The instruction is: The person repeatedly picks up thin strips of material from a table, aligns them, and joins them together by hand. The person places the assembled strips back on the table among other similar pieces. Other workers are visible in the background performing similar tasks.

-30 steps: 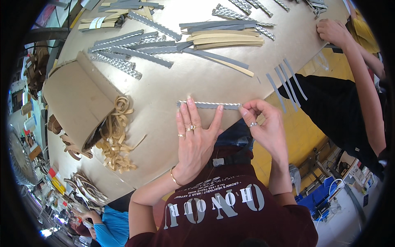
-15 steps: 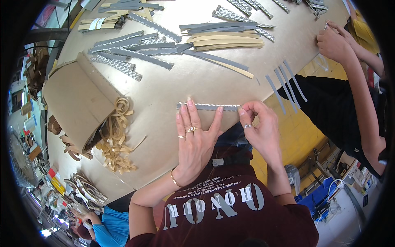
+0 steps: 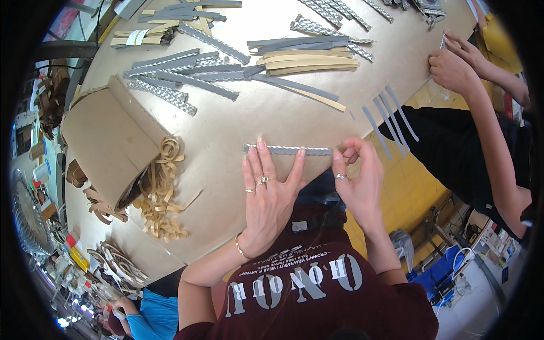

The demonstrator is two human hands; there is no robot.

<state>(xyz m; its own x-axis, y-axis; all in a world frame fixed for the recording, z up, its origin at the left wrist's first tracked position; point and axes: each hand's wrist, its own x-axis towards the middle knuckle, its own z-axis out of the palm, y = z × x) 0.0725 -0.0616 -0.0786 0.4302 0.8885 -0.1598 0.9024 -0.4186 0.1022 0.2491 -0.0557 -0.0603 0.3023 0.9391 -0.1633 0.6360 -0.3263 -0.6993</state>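
Observation:
A narrow grey strip with a silvery-white braided edge (image 3: 289,151) lies straight along the table near its front edge. My left hand (image 3: 265,184) rests flat over it, fingers spread, with fingertips pressing on the strip. At the strip's right end is my right hand (image 3: 360,175), thumb and forefinger closed in a pinch and the other fingers curled. Whatever sits between those fingertips is too small to make out. Rings show on both hands.
A cardboard tub (image 3: 110,150) lies tipped at left, spilling curled tan ribbons (image 3: 161,198). Farther back are braided strips (image 3: 164,96) and grey and tan strips (image 3: 309,59). Thin grey strips (image 3: 391,119) overhang the right edge. A co-worker's hands (image 3: 453,68) hold something small at right.
My right hand has shifted slightly to the right, its thumb just off the strip's end. The left hand stays on the strip. The view has moved a little.

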